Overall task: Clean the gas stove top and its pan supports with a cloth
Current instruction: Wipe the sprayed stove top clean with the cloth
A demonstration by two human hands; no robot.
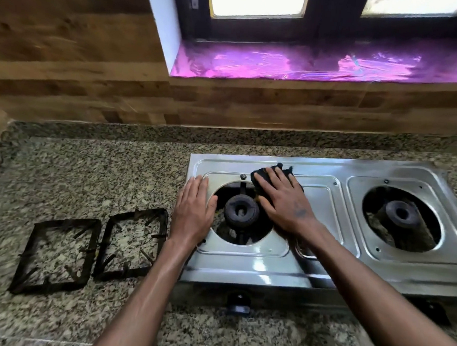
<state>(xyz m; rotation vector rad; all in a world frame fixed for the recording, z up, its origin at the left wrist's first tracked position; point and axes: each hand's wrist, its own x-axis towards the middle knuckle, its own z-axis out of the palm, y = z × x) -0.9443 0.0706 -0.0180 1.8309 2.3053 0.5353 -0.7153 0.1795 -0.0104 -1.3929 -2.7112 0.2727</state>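
Note:
A steel two-burner gas stove [317, 267] sits on the granite counter. My right hand [281, 202] lies flat, fingers straight, pressing a dark cloth [259, 175] onto the stove top just behind and right of the left burner [241, 212]. My left hand [193, 210] rests flat with straight fingers on the stove's left edge beside that burner. The right burner [401, 213] stands uncovered. Two black square pan supports lie off the stove on the counter to the left, one nearer the stove [164, 219] and one farther left [91, 234].
The granite counter [90, 171] stretches left and in front of the stove. A wood-pattern wall [94, 86] rises behind it. A window sill with a purple sheen [307, 63] lies above the stove. A black control knob [239, 304] projects from the stove's front.

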